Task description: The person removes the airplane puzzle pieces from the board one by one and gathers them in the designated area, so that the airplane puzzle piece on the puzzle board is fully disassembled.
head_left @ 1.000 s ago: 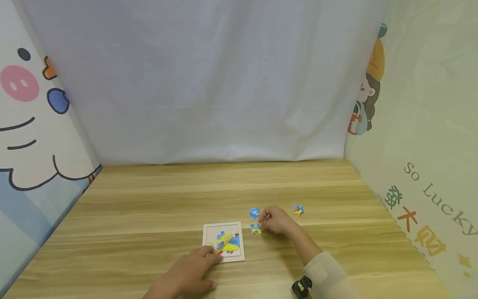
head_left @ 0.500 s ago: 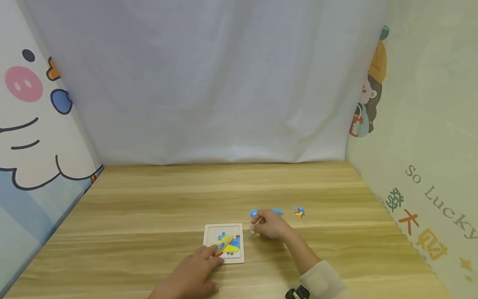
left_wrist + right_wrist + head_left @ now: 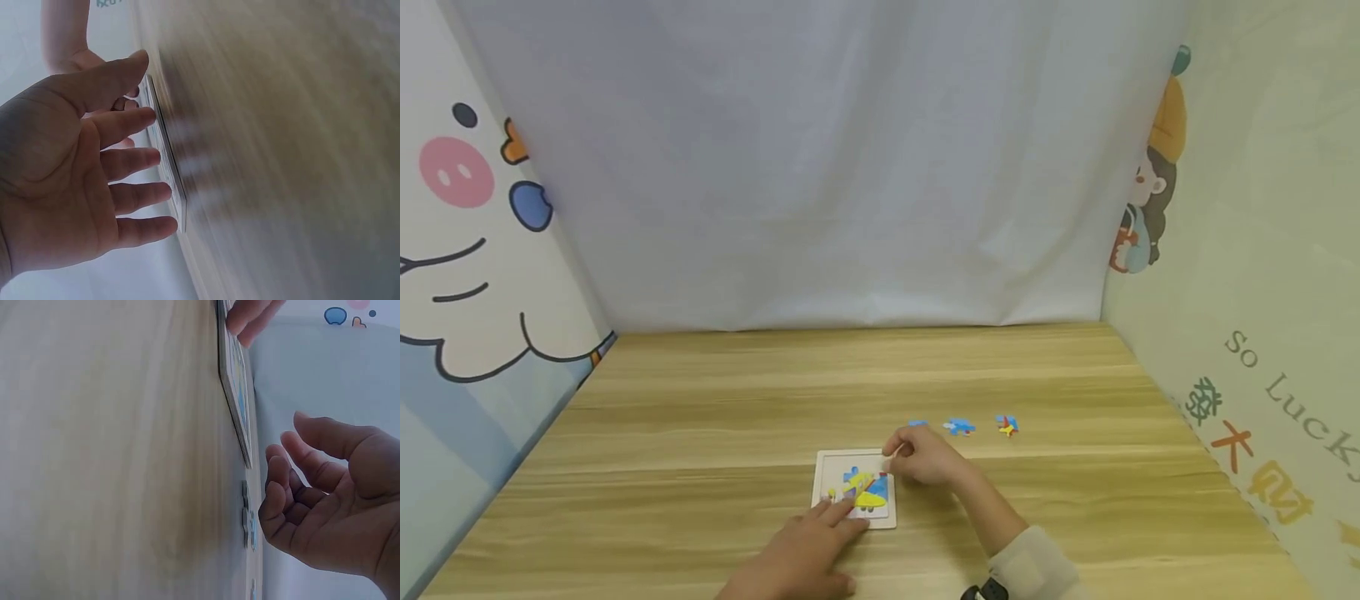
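Note:
A square wooden puzzle tray (image 3: 817,479) lies on the table, partly filled with a yellow plane on blue. My left hand (image 3: 812,546) rests its straight fingertips on the tray's lower left part, covering some of the picture. At the tray's upper right edge hovers my right hand (image 3: 927,458). In the right wrist view, this hand's thumb (image 3: 328,434) stands apart from the partly curled fingers, and no piece shows between them. To its upper right lie a blue puzzle piece (image 3: 959,427) and a red, yellow and blue puzzle piece (image 3: 1008,425); another blue piece (image 3: 917,422) is partly hidden.
The wood-grain table (image 3: 715,400) backs onto a pale grey curtain (image 3: 850,167). Printed cartoon panels stand along the left and right sides. A black device (image 3: 985,590) is strapped at my right wrist.
My right hand has moved left from the loose pieces to the tray's edge. The blue-yellow piece beside the tray is out of sight in the head view. My left hand stays on the tray.

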### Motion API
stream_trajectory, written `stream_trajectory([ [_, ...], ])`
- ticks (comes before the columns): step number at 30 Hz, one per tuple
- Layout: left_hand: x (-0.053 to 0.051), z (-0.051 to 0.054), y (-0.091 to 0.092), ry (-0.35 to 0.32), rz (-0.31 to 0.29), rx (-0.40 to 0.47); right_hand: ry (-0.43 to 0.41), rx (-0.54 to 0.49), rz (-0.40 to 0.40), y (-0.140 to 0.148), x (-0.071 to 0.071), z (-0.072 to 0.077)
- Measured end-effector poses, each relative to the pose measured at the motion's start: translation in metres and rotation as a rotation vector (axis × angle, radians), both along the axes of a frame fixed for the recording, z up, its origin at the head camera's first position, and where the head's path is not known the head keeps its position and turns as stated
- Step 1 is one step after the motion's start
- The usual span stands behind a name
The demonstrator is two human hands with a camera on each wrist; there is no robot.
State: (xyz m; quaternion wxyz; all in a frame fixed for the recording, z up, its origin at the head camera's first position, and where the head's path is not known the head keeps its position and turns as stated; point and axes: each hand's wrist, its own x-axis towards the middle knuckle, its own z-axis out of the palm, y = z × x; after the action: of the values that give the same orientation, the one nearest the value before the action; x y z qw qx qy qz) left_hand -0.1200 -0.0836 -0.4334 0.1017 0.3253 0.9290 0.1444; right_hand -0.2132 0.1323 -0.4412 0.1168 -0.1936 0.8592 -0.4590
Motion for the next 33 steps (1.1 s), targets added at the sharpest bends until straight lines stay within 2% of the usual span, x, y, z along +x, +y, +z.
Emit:
stream_trajectory([
  [7,0.001,-0.001,0.002,-0.013,0.015,-0.046,-0.028,-0.016,0.047,-0.021,0.006,-0.002],
  [14,0.001,0.001,0.003,0.008,-0.001,-0.042,-0.033,0.076,0.068,-0.037,0.008,-0.005],
  [19,0.002,0.002,0.001,-0.021,-0.001,-0.043,-0.045,0.136,0.060,-0.041,0.007,-0.005],
  [24,0.003,0.002,-0.001,-0.042,-0.010,-0.035,-0.071,0.131,0.041,-0.043,0.006,-0.004],
  [28,-0.001,0.002,-0.001,-0.073,-0.009,-0.022,-0.092,0.113,0.016,-0.044,0.002,-0.004],
  [33,-0.001,0.004,-0.001,-0.091,-0.010,-0.019,-0.098,0.101,0.022,-0.044,0.000,-0.007],
])
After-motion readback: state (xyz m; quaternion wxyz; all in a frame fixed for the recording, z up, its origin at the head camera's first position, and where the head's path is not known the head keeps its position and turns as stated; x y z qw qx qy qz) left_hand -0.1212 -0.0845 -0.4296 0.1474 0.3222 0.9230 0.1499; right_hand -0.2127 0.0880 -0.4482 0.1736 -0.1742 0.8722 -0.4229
